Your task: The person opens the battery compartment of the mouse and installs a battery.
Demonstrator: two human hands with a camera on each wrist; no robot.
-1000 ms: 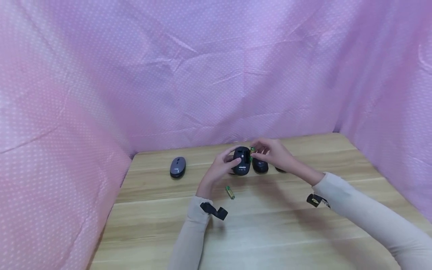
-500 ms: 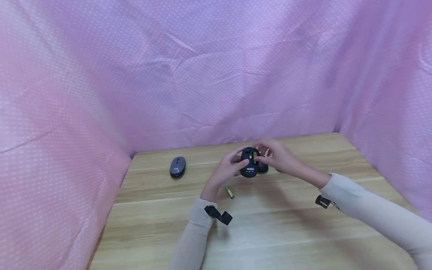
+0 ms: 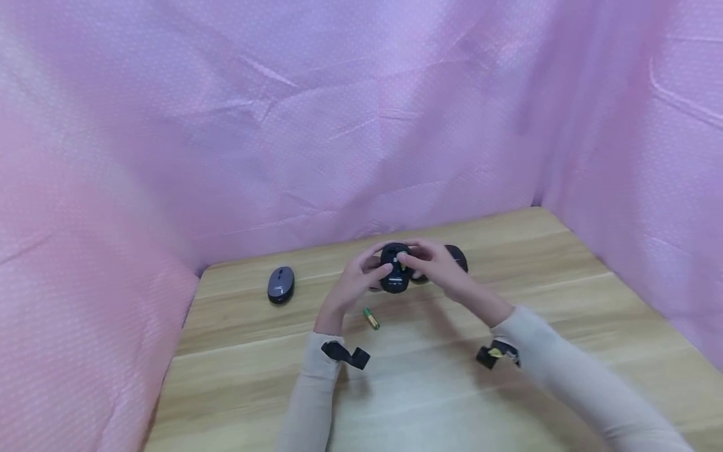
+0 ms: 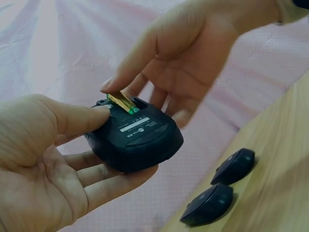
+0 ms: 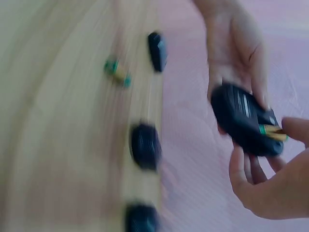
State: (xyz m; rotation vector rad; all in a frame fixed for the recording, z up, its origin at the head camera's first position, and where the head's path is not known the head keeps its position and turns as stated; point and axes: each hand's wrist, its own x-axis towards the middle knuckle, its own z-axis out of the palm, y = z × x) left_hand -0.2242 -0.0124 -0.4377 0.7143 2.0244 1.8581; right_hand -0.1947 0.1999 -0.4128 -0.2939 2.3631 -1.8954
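My left hand (image 3: 354,282) grips an upturned black computer mouse (image 4: 145,152) by its side, thumb on the underside and fingers beneath. The mouse's label faces up and its battery slot is uncovered. A green-and-gold battery (image 4: 123,102) lies tilted at the slot, one end sticking up. My right hand (image 3: 437,267) has its thumb tip on that raised end, with its fingers behind the mouse. A second green-and-gold battery (image 3: 371,319) lies on the table, nearer than the mouse.
A grey mouse (image 3: 280,285) stands on the wooden table (image 3: 237,376) at the left. Two black mice (image 4: 234,166) sit to the right of the hands, one partly hidden in the head view. A pink dotted cloth (image 3: 316,157) hangs behind the table.
The right hand has brought the battery from beside the mouse to its slot, and its thumb now lies over it. The head view has shifted slightly; the loose battery lies as before.
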